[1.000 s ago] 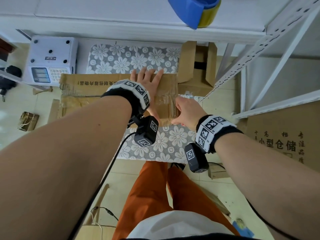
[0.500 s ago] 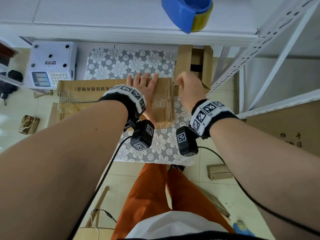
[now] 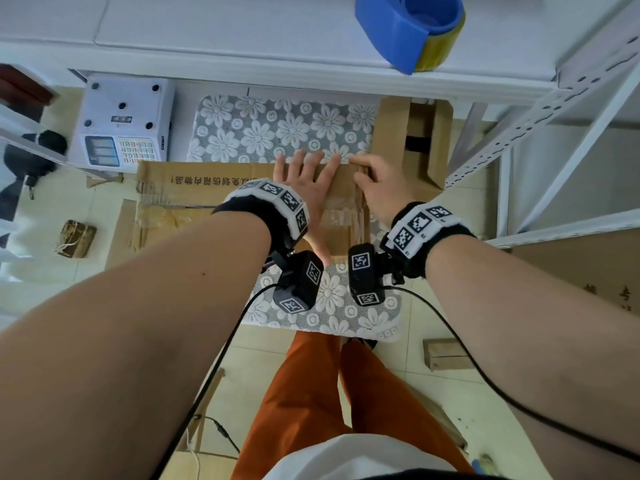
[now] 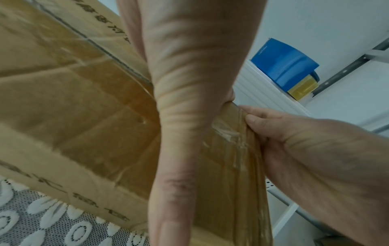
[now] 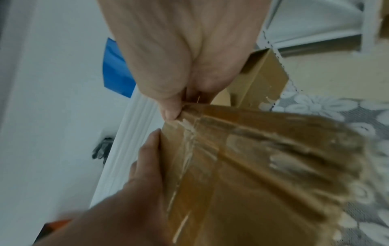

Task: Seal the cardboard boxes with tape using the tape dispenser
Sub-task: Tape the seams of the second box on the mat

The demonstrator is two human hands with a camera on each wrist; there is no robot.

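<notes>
My left fingers (image 3: 313, 164): straight and spread, lying flat on top of the box, tips reaching its far edge; they hold nothing, only press down.
My left hand (image 3: 304, 188): palm down on the right part of the box top, thumb running back along the top toward me.
My right fingers (image 4: 258, 116): curled over the far right corner of the box, thumb on one side and fingertips on the other, pinching the edge there.
My right hand (image 3: 379, 190): just beside my left hand, almost touching its outer finger, at the right end of the box.
Box (image 3: 194, 192): brown cardboard, flaps closed, lying on the mat in front of me, with a printed line of characters along its far side.
Tape on the box (image 3: 341, 211): a clear shiny strip, wrinkled, running across the top near the right end and down the side, between my two hands.
Tape dispenser (image 3: 412, 27): blue, with a yellowish roll, sitting on the white shelf (image 3: 207, 32) above and beyond the box, well apart from both hands.
Mat (image 3: 277, 129): grey with white flowers, under the box.
Open box (image 3: 420, 143): to the right of the mat, flaps standing up.
Scale (image 3: 124, 123): white, with a keypad, to the left of the mat.
</notes>
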